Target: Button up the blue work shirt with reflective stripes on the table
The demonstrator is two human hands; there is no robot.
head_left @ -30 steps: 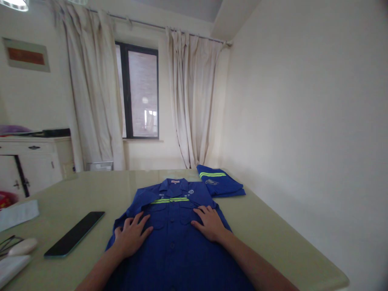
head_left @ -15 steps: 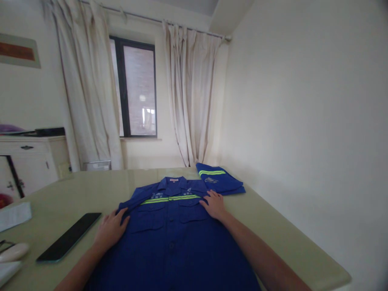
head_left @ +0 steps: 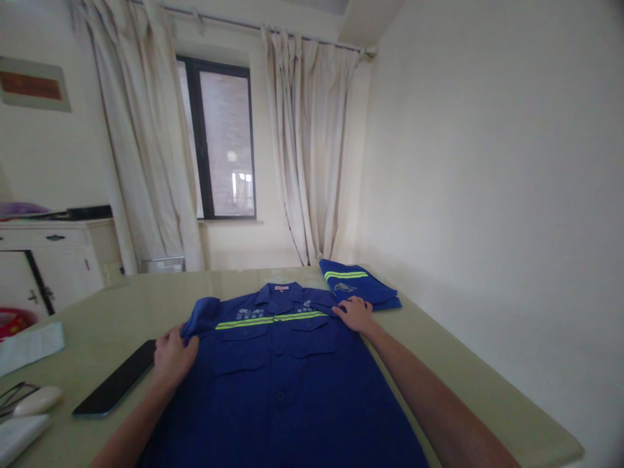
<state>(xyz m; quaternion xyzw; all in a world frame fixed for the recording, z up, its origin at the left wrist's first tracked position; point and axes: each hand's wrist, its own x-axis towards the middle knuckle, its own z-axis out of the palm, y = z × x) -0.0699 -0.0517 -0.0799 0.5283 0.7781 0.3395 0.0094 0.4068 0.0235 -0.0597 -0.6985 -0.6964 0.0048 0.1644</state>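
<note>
Right hand (head_left: 355, 316) at shirt (head_left: 302, 383) edge, tabletop (head_left: 441, 357) alongside

Dim, soft light, small glare on window (head_left: 227, 146)

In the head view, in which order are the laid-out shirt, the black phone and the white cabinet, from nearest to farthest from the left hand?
From the left hand:
1. Laid-out shirt: in contact with the hand.
2. Black phone: on the table, just to the left.
3. White cabinet: beyond the table, far left.
</note>
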